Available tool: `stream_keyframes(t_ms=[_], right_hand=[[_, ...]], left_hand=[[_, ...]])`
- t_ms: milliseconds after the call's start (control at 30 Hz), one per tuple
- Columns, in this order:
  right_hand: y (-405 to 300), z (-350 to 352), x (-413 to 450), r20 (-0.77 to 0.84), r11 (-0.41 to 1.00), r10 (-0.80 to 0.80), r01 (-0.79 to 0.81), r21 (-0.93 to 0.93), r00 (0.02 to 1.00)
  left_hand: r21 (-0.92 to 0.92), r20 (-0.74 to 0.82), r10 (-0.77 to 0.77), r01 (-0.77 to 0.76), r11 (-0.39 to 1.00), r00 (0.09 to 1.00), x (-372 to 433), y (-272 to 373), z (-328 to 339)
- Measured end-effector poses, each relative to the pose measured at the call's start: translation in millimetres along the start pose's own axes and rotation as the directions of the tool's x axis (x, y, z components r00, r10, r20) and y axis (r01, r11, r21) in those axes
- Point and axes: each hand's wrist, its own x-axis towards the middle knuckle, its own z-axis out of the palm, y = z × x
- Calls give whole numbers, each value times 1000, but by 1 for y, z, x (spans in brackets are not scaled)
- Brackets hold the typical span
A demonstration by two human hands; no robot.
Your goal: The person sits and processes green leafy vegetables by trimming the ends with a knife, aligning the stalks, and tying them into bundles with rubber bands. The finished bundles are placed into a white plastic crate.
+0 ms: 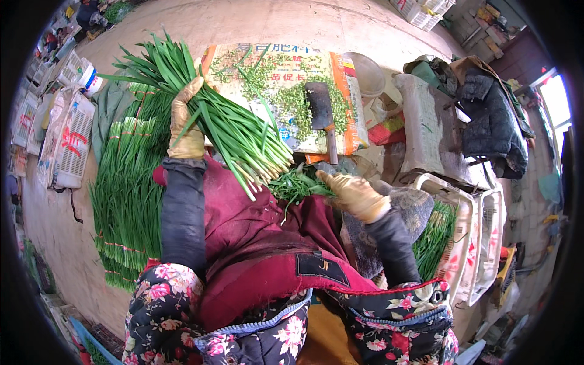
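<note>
My left hand, in a soiled yellowish glove, grips a loose bunch of garlic chives. Its pale cut ends point down to the right, above my lap. My right hand, gloved alike, is beside loose green leaves between my knees; nothing shows in it, and its curled fingers are partly hidden. Ahead of me, a cleaver with a dark blade and wooden handle lies on a printed sack. Small pale green trimmings are strewn over that sack around the blade.
Tied chive bundles are piled on the floor to my left. White plastic crates and more chives are at my right. A dark jacket hangs beyond, near a covered block. A clear tub stands behind the sack.
</note>
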Motion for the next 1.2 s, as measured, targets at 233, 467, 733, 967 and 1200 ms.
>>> stream_keyframes(t_ms=[233, 467, 733, 967, 1200], right_hand=[[-66, -31, 51, -538, 813, -23, 329, 481, 842], [-65, 2, 68, -538, 277, 207, 478, 833, 817], [31, -10, 4, -516, -463, 206, 547, 697, 831], [-51, -32, 46, -541, 600, 97, 384, 701, 836], [-62, -25, 63, -620, 298, 242, 551, 779, 746]], left_hand=[[8, 155, 112, -115, 993, 982, -41, -9, 41], [-67, 164, 129, -120, 991, 978, -49, -15, 46], [-127, 160, 200, -181, 975, 967, -42, -10, 13], [-60, 306, 136, -124, 991, 942, -49, -18, 48], [-58, 334, 145, -134, 989, 931, -55, -18, 52]])
